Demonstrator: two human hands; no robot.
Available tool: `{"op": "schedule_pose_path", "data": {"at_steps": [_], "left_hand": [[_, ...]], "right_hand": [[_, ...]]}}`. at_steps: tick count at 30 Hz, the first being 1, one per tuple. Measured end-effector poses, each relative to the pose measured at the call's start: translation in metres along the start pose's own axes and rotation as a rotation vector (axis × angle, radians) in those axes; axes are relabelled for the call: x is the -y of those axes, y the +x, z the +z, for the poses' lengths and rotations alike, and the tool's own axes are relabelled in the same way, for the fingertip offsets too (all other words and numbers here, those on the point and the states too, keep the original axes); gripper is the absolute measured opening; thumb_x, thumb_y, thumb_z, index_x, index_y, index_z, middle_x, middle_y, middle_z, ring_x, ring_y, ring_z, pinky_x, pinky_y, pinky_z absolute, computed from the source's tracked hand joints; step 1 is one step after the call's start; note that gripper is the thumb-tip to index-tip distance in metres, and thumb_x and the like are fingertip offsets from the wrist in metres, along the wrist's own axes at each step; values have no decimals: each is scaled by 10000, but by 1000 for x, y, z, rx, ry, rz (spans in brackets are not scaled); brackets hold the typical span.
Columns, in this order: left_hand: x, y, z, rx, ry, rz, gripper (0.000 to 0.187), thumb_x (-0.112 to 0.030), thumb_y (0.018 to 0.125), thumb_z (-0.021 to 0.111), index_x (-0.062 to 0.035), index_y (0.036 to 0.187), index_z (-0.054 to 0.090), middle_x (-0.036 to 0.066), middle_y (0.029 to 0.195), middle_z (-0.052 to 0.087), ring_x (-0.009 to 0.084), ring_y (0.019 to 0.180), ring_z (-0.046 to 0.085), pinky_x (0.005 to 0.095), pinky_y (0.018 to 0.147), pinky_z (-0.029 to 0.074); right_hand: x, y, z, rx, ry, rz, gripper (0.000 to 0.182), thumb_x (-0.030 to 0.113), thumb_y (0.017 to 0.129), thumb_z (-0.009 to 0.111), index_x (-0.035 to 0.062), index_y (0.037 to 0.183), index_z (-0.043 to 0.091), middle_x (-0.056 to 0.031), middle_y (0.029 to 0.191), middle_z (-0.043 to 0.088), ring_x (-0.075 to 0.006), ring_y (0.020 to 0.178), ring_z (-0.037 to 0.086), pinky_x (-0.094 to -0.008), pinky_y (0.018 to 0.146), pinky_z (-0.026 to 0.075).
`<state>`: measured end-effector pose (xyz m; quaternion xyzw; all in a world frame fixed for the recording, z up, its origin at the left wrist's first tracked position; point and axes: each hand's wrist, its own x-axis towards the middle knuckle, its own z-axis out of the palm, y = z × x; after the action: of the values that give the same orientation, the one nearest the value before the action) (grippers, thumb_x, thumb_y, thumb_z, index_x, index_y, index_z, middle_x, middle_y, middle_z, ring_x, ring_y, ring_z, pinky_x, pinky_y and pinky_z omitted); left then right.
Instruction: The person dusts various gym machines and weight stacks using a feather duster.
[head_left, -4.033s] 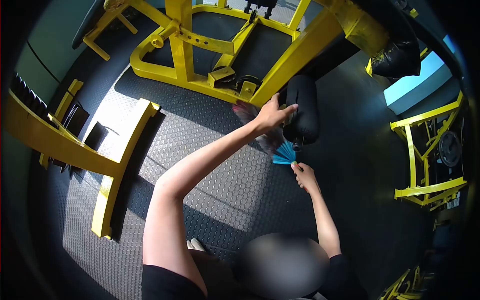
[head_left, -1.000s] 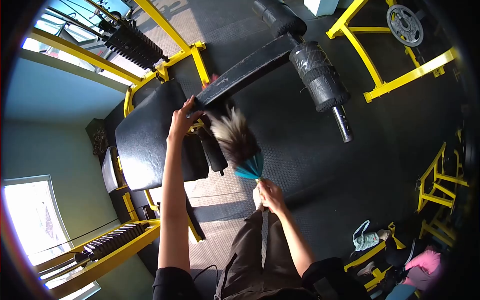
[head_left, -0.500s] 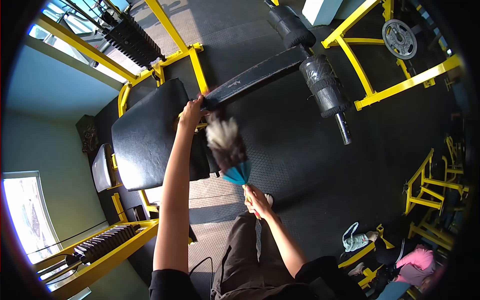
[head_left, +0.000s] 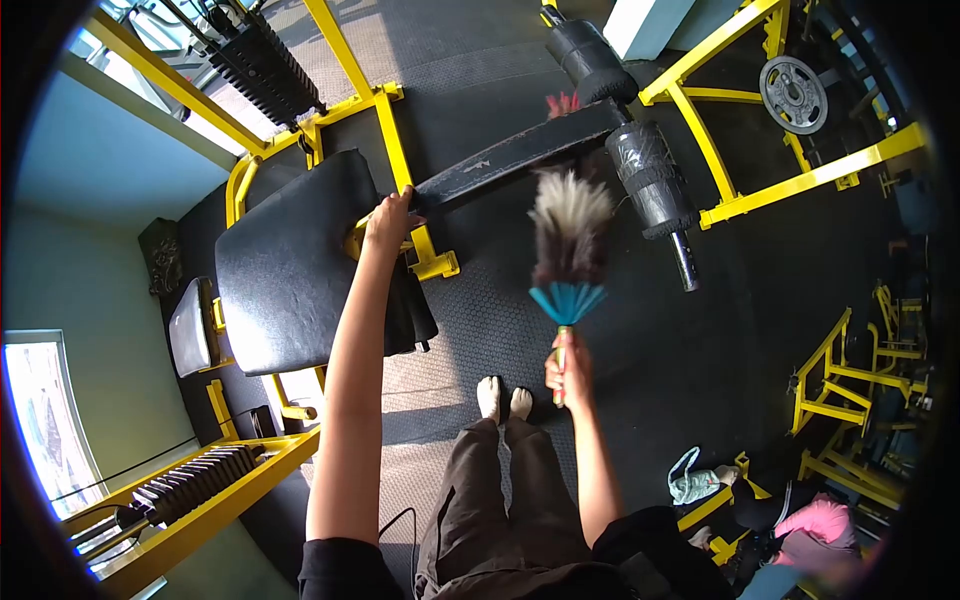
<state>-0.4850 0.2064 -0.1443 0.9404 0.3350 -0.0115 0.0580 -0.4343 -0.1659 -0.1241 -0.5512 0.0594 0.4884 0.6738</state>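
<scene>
My right hand grips the handle of a feather duster with a blue collar and brown-and-white feathers. The feathers point up toward a black lever arm of a yellow gym machine. My left hand rests on the near end of that arm, by the edge of a black padded seat. A black roller pad with a metal peg sits right of the duster.
Yellow machine frames with a weight plate stand at the right. A weight stack lies lower left, another upper left. Bags and cloth lie on the black rubber floor lower right. My feet stand below the seat.
The duster has swung right, away from the seat's edge, to the open floor beside the roller pad. My right hand moved right with it. My left hand stays on the lever arm.
</scene>
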Motion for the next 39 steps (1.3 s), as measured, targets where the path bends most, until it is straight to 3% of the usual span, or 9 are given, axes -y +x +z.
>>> {"op": "schedule_pose_path", "data": {"at_steps": [8, 12, 20, 26, 29, 32, 34, 37, 39], "left_hand": [[4, -2, 1, -16, -79, 12, 621, -395, 653, 702, -81, 1134, 466, 139, 840, 616, 283, 758, 638, 364, 618, 526], [10, 2, 9, -48, -39, 63, 650, -408, 655, 695, -84, 1162, 449, 140, 822, 612, 274, 737, 637, 352, 612, 524], [10, -1, 5, -28, 51, 82, 712, -455, 689, 652, -88, 1245, 401, 150, 850, 611, 273, 747, 635, 345, 624, 526], [4, -2, -14, 181, -96, 16, 642, -466, 817, 513, -60, 1285, 344, 196, 1116, 531, 347, 985, 553, 413, 839, 463], [9, -2, -2, 32, -30, 86, 672, -542, 790, 488, -71, 1261, 395, 177, 924, 597, 289, 827, 622, 362, 701, 516], [16, -1, 9, -37, -81, 128, 647, -520, 798, 494, -52, 1237, 407, 189, 921, 594, 309, 809, 621, 374, 684, 516], [33, 7, 29, -6, -109, 165, 625, -495, 806, 499, -43, 1228, 410, 196, 928, 589, 331, 824, 610, 388, 689, 510], [39, 12, 38, 198, -43, 30, 607, -478, 810, 502, -49, 1227, 408, 194, 939, 586, 338, 846, 600, 391, 708, 505], [18, -3, 9, -58, -142, 146, 611, -486, 807, 500, -60, 1233, 404, 184, 942, 589, 335, 844, 603, 392, 709, 507]], "right_hand": [[-100, -34, 13, 188, -437, 259, 245, 346, 898, 478, 120, 988, 513, 37, 510, 398, -25, 363, 345, -190, 316, 299], [-39, -61, -3, 93, -988, -354, 249, 244, 878, 505, -3, 911, 507, -195, 641, 557, -382, 629, 572, -416, 491, 424], [71, -85, -24, -79, -1181, -341, 283, 297, 879, 507, 19, 828, 502, -134, 559, 528, -257, 489, 571, -344, 450, 385], [55, -79, -49, -299, -518, -296, 257, 297, 906, 466, 59, 809, 483, 22, 519, 420, -30, 398, 389, -182, 339, 277], [14, -71, -37, -261, -298, -189, 244, 320, 906, 464, 76, 899, 486, 18, 535, 411, -27, 390, 378, -163, 334, 294], [-40, -70, -32, -141, -660, -191, 265, 306, 893, 495, 46, 928, 534, -63, 580, 548, -99, 467, 523, -261, 415, 403], [-62, -69, -21, -56, -807, -436, 201, 270, 893, 504, 70, 875, 524, 25, 523, 434, -31, 428, 408, -202, 362, 319], [-48, -72, -22, -82, -704, -216, 217, 272, 890, 505, 58, 856, 521, 25, 513, 430, -40, 431, 416, -224, 365, 325], [-32, -68, -37, -146, -700, -243, 231, 290, 895, 494, 66, 843, 512, 28, 515, 420, -30, 429, 402, -197, 364, 313]]}}
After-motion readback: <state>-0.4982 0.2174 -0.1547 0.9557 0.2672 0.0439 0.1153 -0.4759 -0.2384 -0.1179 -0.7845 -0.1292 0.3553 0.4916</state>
